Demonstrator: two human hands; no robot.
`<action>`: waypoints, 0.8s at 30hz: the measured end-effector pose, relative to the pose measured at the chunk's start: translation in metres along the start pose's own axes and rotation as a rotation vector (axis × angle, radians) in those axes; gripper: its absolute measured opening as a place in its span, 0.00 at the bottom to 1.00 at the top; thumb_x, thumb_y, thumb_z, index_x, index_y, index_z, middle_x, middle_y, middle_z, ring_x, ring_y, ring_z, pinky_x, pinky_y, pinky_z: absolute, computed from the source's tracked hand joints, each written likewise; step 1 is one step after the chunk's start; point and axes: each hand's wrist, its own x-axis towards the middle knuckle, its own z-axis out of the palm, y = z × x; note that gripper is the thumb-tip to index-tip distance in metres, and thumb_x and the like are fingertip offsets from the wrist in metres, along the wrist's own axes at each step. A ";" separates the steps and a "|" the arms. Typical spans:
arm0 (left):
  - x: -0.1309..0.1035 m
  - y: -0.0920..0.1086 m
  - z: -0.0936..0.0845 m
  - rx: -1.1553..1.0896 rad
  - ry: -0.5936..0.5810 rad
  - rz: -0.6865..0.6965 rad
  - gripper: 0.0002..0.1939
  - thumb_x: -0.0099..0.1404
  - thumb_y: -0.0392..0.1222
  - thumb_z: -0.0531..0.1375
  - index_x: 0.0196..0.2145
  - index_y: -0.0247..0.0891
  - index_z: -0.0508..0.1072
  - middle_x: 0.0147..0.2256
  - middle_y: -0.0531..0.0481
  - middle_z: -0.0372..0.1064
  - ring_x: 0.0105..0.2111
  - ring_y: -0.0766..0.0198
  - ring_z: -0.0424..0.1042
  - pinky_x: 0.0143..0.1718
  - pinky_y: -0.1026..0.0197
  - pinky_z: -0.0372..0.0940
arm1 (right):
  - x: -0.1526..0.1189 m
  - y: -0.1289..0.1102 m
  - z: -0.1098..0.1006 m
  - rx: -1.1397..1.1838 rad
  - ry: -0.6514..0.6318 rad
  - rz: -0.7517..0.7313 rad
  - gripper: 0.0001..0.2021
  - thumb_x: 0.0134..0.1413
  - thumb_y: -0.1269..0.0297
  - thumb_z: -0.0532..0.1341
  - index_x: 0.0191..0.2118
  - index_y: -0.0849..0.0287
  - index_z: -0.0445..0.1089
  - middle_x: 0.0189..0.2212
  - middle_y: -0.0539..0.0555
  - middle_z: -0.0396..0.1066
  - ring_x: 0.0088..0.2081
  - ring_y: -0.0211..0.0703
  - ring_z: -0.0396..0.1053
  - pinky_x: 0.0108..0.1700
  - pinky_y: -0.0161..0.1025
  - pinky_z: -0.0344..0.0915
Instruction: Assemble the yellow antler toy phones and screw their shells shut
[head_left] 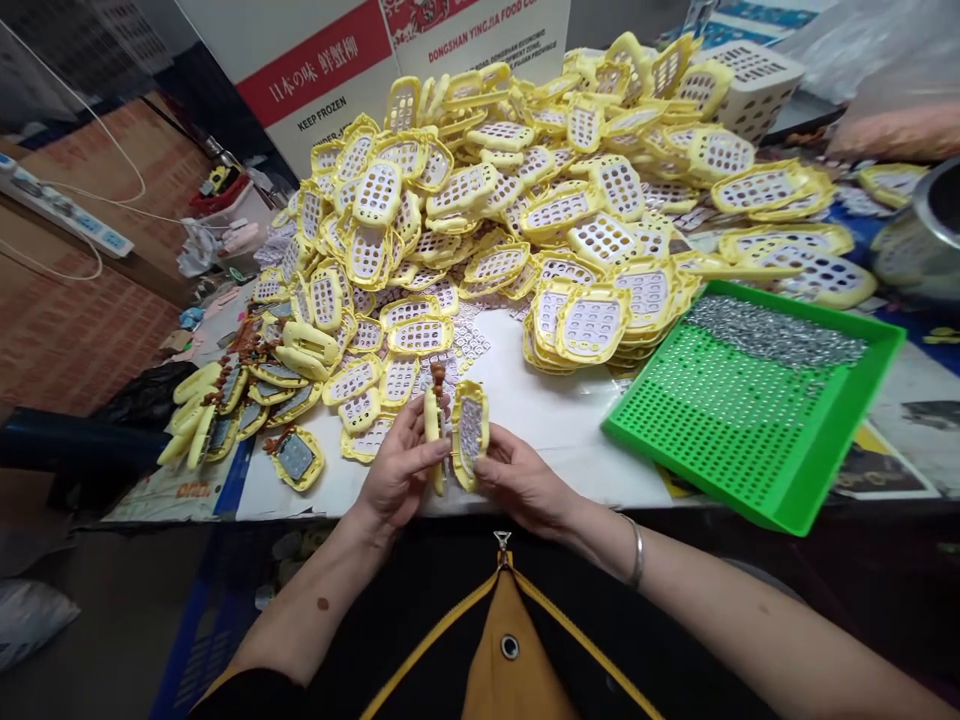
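My left hand [397,465] is closed round a yellow plastic casing half [432,425], held upright and edge-on, with a brown knobbed piece [437,375] sticking up from its top. Close beside it, a small gap apart, my right hand [521,480] grips a second yellow casing half [471,430] by its lower edge. Its hollow side, lined in pale lilac, faces me. Both look like toy phone shells. To the left lies a casing with a grey panel [295,455] and a brown part at its corner. Stacked casing halves [592,325] stand to the right, beyond my hands.
A large heap of yellow casings with lilac hole grids [465,190] fills the back. At right, a green perforated tray [720,430] holds many small metal pieces [772,330]. Several casings with brown parts [210,410] pile up at left. A printed carton [337,60] stands behind.
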 end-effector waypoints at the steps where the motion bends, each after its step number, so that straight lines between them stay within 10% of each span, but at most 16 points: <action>1: 0.000 -0.001 0.002 0.010 -0.006 -0.002 0.32 0.46 0.35 0.70 0.50 0.41 0.69 0.53 0.45 0.68 0.57 0.50 0.64 0.55 0.54 0.62 | 0.002 0.001 0.002 -0.012 -0.007 -0.017 0.29 0.36 0.63 0.74 0.49 0.54 0.69 0.51 0.54 0.72 0.52 0.45 0.70 0.58 0.43 0.62; 24: 0.005 -0.015 -0.006 0.277 -0.163 0.107 0.39 0.46 0.37 0.72 0.55 0.45 0.64 0.59 0.43 0.61 0.59 0.50 0.60 0.58 0.52 0.58 | 0.001 -0.003 -0.006 -0.194 -0.119 -0.030 0.23 0.39 0.66 0.72 0.45 0.56 0.71 0.43 0.51 0.75 0.42 0.40 0.73 0.48 0.39 0.69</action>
